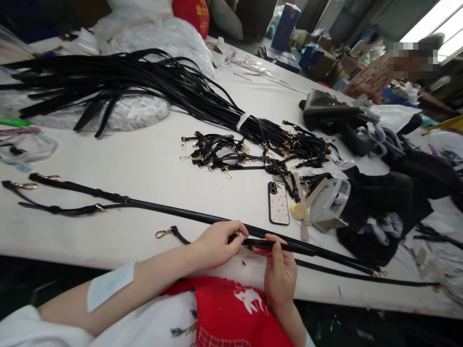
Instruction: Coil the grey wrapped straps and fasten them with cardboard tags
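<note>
My left hand [217, 243] pinches a black strap [292, 247] near a small gold buckle, which its fingers partly cover. On the same strap, a little to the right, my right hand [280, 272] closes thumb against fingers. From behind my left hand a short strap end with a gold snap hook [164, 233] sticks out leftward. Just beyond my hands, a long black strap [170, 210] with gold hooks at its ends lies across the table. A tiny dark piece [243, 263] rests on the table below my fingers.
A large bundle of black straps [152, 77] with a white tie lies at the back on the white table [137, 140]. Short hooked straps [220, 152], a phone [278, 203], a yellow tape roll [298, 211] and black bags [383, 212] are nearby. Another person [376, 77] sits far right.
</note>
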{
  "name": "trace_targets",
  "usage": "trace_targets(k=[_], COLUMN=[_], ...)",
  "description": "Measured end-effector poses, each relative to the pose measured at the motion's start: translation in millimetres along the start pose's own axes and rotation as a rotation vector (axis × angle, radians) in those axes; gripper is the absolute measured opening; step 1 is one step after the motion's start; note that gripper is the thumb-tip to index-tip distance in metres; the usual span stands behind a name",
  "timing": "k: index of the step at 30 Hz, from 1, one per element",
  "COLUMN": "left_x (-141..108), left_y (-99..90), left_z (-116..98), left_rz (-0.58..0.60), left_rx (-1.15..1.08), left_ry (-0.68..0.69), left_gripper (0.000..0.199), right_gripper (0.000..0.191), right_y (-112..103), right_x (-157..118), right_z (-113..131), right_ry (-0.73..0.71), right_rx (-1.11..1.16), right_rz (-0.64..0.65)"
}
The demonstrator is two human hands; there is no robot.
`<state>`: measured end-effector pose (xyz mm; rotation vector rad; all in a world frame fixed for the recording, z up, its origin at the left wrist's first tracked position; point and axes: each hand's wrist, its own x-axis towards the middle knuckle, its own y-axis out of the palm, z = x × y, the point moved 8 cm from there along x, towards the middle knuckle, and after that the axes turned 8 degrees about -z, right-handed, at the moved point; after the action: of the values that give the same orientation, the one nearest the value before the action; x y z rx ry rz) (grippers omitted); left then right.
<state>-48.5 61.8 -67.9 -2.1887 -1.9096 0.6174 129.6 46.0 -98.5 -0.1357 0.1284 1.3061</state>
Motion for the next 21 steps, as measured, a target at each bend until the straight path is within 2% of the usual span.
trace_targets(k=[10,21], left_x=[3.6,2.0], left_y=[-0.6,-1.9], left_z=[9.6,2.0], left_rz=[-0.076,-0.104], left_rx=[-0.08,-0.002], left_ry=[-0.022,0.024], left_gripper=[0.017,0.017], right_gripper=[0.035,0.03], right_y=[5.5,6.6], right_x=[-1.7,-0.3], right_z=[7.7,3.6], right_ry=[0.02,0.058], right_rx=[0.195,0.262], right_rz=[-0.006,-0.002])
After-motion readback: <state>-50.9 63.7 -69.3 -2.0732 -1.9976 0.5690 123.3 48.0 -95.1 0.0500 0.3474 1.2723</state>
